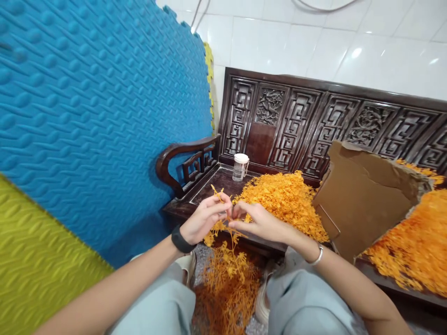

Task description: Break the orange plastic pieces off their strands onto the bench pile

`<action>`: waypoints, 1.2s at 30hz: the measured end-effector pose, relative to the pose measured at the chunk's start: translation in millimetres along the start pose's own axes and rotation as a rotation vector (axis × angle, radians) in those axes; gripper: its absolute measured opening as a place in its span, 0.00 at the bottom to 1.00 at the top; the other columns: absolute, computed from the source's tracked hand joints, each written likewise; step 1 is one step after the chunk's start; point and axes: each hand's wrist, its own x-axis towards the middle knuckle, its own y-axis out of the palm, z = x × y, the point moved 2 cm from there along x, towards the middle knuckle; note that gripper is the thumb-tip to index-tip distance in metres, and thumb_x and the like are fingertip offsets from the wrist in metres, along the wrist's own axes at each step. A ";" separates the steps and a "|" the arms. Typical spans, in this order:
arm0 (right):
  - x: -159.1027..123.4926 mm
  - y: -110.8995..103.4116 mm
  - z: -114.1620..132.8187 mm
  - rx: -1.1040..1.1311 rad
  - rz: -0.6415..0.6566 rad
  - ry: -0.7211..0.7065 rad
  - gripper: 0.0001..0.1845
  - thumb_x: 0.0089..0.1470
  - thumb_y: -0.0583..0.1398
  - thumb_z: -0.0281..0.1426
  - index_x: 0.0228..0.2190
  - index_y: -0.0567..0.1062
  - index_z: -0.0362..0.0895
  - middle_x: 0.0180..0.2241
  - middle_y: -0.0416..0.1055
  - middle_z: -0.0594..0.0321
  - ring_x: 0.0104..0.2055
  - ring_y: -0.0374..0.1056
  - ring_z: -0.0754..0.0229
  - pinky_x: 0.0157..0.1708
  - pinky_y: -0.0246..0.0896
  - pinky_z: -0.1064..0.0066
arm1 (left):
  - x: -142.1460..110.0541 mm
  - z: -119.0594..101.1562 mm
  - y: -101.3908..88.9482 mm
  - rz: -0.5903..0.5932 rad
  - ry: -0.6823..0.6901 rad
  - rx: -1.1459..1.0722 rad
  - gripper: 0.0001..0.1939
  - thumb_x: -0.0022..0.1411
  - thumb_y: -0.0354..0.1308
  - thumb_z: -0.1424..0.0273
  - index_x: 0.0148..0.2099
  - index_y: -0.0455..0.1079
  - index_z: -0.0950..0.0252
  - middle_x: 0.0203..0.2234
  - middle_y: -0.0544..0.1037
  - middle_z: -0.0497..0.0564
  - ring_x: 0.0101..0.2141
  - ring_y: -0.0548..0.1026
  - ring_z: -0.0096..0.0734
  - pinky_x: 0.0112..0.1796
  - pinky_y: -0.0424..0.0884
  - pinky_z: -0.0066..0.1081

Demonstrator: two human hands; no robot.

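My left hand (206,218), with a black band on its wrist, and my right hand (256,221), with a silver bracelet, meet in front of me over the edge of a dark carved wooden bench (279,121). Both pinch thin orange plastic sprigs (223,216), one strand sticking up past my left fingers. More orange sprigs hang below my hands into a pile (226,284) between my knees. A large heap of the same orange pieces (282,197) lies on the bench seat just beyond my right hand.
A small clear jar with a white lid (240,166) stands on the bench seat near the armrest. Torn brown cardboard (363,195) stands between two orange heaps, the second heap (412,246) at right. Blue and yellow foam mats (87,116) stand at left. White tiled wall behind.
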 end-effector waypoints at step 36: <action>-9.1 6.6 -19.8 0.712 0.206 0.092 0.16 0.51 0.56 0.40 0.27 0.66 0.37 0.26 0.69 0.61 0.29 0.67 0.64 0.35 0.60 0.69 | -7.9 4.0 3.6 0.313 -0.277 -0.203 0.18 0.56 0.51 0.68 0.16 0.53 0.65 0.10 0.49 0.40 0.15 0.47 0.21 0.23 0.58 0.25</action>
